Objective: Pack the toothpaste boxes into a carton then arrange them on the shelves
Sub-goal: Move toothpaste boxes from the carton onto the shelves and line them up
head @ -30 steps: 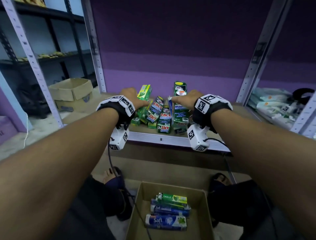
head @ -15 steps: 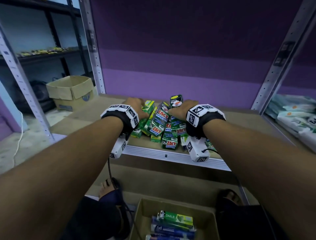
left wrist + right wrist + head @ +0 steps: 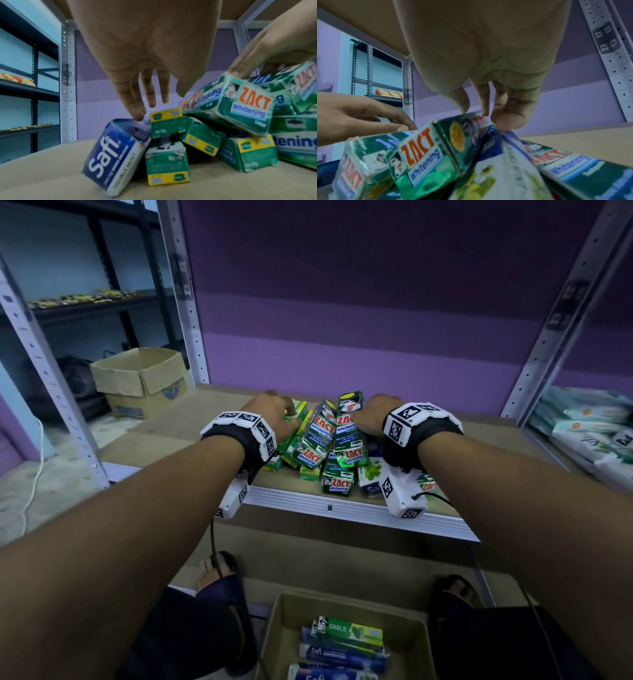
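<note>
A heap of toothpaste boxes (image 3: 325,446), mostly green ZACT ones, lies near the front edge of the shelf board (image 3: 205,436). My left hand (image 3: 286,410) is at the heap's left side. In the left wrist view its straight fingers (image 3: 137,113) touch the top of a blue Safi box (image 3: 109,155) and a small green box (image 3: 165,121). My right hand (image 3: 359,414) is on the heap's right side. Its fingertips and thumb (image 3: 510,121) touch the top of a ZACT box (image 3: 423,159). The open carton (image 3: 274,631) on the floor below holds a Darlie box (image 3: 352,631) and blue Safi boxes.
A second cardboard box (image 3: 140,378) stands on the floor at the left. White soft packs (image 3: 589,433) fill the neighbouring shelf on the right. Perforated metal posts (image 3: 185,302) frame the bay. My sandalled feet (image 3: 219,570) flank the carton. Bare shelf board lies either side of the heap.
The bundle of boxes held upright between my hands has sunk onto the shelf and spread flatter. Both hands have come down with it and their hold has loosened.
</note>
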The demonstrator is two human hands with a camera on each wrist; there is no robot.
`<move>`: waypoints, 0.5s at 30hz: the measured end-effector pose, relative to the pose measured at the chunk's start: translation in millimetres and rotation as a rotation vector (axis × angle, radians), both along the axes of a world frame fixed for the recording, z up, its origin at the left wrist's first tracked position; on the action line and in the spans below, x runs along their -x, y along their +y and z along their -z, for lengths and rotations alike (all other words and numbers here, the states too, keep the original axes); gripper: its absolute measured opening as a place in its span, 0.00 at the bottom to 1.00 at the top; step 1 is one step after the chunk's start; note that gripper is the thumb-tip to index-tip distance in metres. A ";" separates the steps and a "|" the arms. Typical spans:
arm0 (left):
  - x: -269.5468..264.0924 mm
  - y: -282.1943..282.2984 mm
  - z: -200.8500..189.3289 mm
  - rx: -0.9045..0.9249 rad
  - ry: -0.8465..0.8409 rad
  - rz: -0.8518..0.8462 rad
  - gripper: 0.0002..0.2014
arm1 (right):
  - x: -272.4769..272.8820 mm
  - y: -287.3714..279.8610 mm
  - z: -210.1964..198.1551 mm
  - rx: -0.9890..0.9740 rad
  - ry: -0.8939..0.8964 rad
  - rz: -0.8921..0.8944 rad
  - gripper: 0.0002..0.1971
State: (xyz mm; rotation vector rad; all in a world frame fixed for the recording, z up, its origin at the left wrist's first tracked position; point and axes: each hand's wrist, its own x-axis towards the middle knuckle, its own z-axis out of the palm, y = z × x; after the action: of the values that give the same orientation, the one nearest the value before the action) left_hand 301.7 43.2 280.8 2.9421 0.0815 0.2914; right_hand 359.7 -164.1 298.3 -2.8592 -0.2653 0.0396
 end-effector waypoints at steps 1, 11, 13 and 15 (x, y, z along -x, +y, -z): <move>3.4 -1.8 -3.3 0.007 -0.012 0.019 0.19 | 5.5 -2.6 -4.3 0.034 -0.014 -0.011 0.19; 53.4 -30.0 -47.4 -0.123 -0.003 0.215 0.17 | 74.8 -45.1 -48.3 0.211 -0.063 -0.120 0.14; 65.8 -36.2 -53.3 -0.153 0.007 0.242 0.18 | 83.0 -55.3 -51.2 0.118 -0.045 -0.137 0.12; 78.7 -43.0 -57.7 -0.173 0.010 0.283 0.18 | 93.7 -64.3 -53.5 0.067 -0.014 -0.142 0.12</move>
State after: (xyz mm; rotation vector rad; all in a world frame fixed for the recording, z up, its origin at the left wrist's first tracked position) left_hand 223.1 0.2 338.5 3.0709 -0.3737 0.2527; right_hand 266.0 -228.3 351.8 -2.9023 -0.4778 0.0565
